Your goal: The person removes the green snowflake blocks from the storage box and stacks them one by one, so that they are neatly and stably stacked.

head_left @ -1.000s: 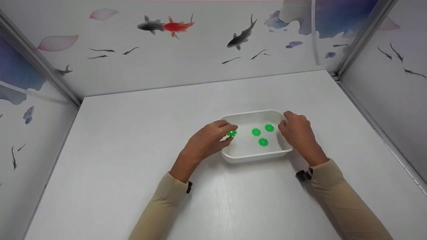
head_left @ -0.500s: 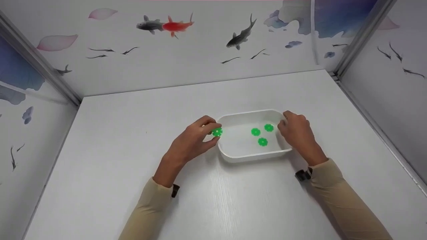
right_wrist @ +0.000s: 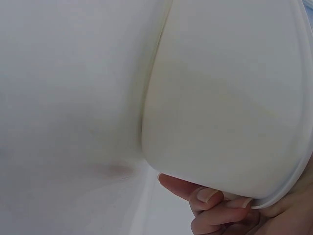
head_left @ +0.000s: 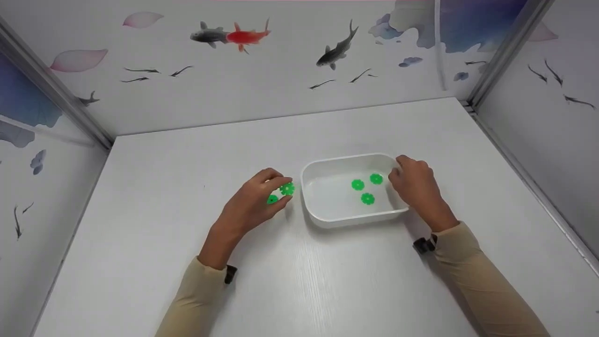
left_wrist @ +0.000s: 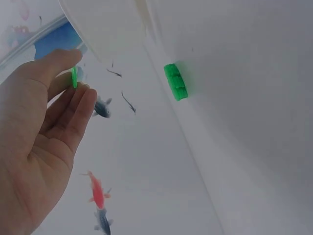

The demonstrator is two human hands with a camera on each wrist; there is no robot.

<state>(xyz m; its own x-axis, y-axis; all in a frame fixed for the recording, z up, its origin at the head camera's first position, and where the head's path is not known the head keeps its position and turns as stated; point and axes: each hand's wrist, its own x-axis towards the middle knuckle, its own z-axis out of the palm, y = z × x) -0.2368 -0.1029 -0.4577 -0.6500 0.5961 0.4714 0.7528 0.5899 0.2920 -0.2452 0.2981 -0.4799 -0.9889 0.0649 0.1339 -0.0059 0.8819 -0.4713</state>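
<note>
In the head view my left hand [head_left: 250,201] pinches a green flower-shaped plastic disc [head_left: 287,188] between thumb and fingertips, just left of a white tub [head_left: 323,199]. The left wrist view shows this disc [left_wrist: 74,77] edge-on, held above the table. Beneath that hand a short stack of green discs [left_wrist: 176,82] sits on the tabletop; the head view shows it only partly, between fingers and thumb. My right hand [head_left: 416,182] holds the tub's right end, its fingers [right_wrist: 208,195] curled against the outer wall below the rim. Three more green discs [head_left: 368,199] lie flat inside the tub.
The white table [head_left: 187,178] extends all around the tub. Printed panels with fish and petals [head_left: 281,79] stand along its back and both sides. A small black device [head_left: 423,245] is worn at each wrist.
My left hand has lifted the pinched disc out over the tub's left rim and brought it left above the stack. The right hand stays at the tub's end.
</note>
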